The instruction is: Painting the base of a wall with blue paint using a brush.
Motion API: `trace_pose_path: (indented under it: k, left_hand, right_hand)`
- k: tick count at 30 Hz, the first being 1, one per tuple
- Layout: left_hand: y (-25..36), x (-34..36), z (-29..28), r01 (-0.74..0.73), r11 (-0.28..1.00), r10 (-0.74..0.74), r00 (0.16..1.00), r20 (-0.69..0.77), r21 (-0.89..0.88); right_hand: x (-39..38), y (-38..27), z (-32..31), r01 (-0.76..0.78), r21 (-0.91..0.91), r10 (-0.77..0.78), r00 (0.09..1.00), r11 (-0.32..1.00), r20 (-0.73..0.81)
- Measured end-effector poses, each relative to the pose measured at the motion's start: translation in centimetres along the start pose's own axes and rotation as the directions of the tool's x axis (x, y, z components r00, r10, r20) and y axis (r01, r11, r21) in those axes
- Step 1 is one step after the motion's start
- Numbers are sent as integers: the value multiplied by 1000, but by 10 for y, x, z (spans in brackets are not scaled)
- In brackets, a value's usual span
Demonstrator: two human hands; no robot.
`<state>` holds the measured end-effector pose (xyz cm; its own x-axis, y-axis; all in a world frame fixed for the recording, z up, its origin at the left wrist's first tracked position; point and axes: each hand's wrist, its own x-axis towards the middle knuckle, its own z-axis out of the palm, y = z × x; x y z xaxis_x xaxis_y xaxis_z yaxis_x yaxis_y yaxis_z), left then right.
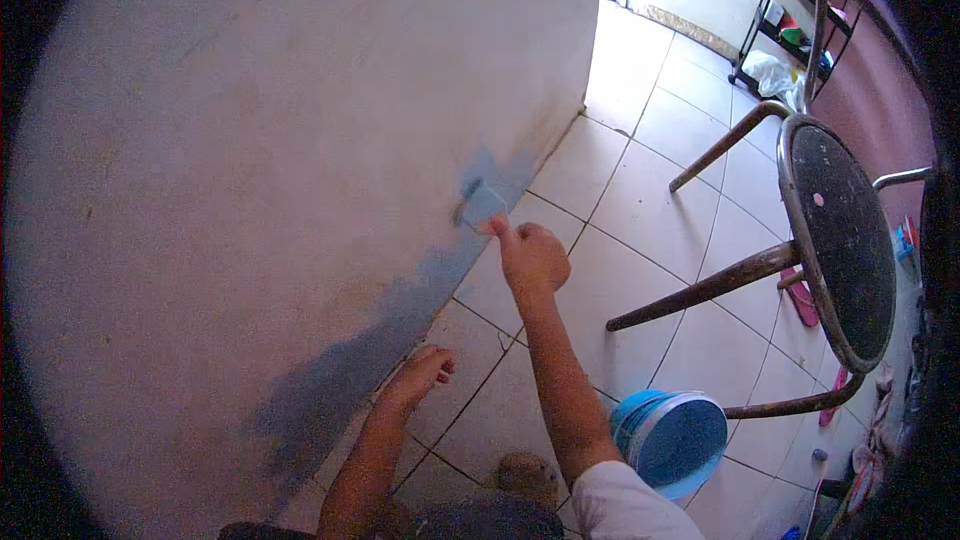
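My right hand (pixel 533 258) is closed on the handle of a broad, flat paintbrush (pixel 485 206). Its pale blue body lies against the lower wall (pixel 250 140), with a dark edge where it meets the surface. Around and below it, a blue-grey painted patch (pixel 375 350) runs along the foot of the wall. Lower down, my left hand (pixel 424 374) hovers by the base of the wall, fingers curled in, with nothing visible in them. Right of my right forearm stands a blue bucket (pixel 672 440) with a white rim and blue inside.
A round metal stool (pixel 838 240) with a dark seat is at the right, its legs reaching over the tiled floor (pixel 640 270). Pink slippers (pixel 798 297) lie beneath it. Farther back are a black shelf rack (pixel 800 30) and a white plastic bag (pixel 772 73).
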<state>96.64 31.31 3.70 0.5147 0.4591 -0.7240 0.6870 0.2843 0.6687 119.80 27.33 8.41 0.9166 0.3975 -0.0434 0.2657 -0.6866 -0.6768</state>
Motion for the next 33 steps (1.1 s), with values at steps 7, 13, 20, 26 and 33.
trace_pose_path:
  k: [7,13,20,26,33]
  left_hand:
    - [1,2,-2,25,998,-24,1000,-9,66]
    - [-17,6,-10,-6,999,7,1000,-28,41]
    - [-12,-1,-8,63,997,-63,998,1,38]
    - [-11,-1,-12,-11,994,2,996,85,104]
    - [-40,24,-27,-22,993,16,999,52,112]
  right_hand:
    - [13,34,23,-310,804,-207,862,507,463]
    - [19,94,57,31,-251,-44,998,967,-45]
    - [1,11,-8,175,424,-282,938,888,203]
    - [7,39,13,-149,837,-433,800,527,415]
    - [-2,79,46,234,-115,-224,970,966,94]
